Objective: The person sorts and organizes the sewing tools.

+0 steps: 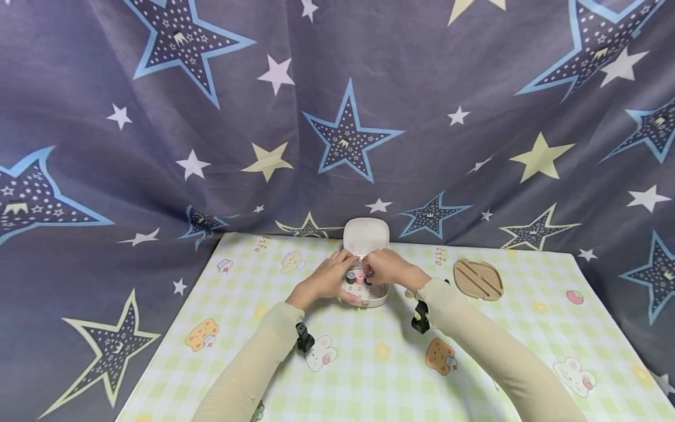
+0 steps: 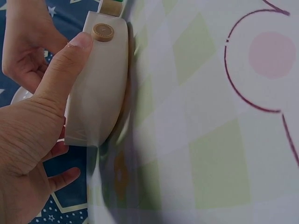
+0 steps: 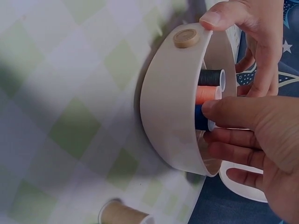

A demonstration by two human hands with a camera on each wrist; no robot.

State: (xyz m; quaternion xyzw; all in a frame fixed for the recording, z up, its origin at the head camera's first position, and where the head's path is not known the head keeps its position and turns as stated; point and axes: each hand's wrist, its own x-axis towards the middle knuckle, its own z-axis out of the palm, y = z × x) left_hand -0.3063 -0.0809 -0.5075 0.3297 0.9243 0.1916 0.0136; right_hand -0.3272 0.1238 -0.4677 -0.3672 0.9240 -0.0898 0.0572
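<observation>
A cream sewing box (image 1: 372,303) stands on the table with its lid (image 1: 366,235) raised at the back; a tan round button (image 3: 186,38) marks its front wall. Gripping the box's left side is my left hand (image 1: 329,276), its thumb on the front rim and its fingers behind. My right hand (image 1: 389,267) reaches in from the right and pinches a blue thread spool (image 3: 201,119) between thumb and fingers. That spool stands in a row with an orange thread spool (image 3: 208,94) and a black thread spool (image 3: 211,79) inside the box.
A tan thread spool (image 3: 124,214) lies on the table to the right of the box. Farther right is a brown divided tray (image 1: 478,280). A green checked cloth (image 1: 379,375) covers the table, and a star-patterned curtain (image 1: 422,164) hangs behind it.
</observation>
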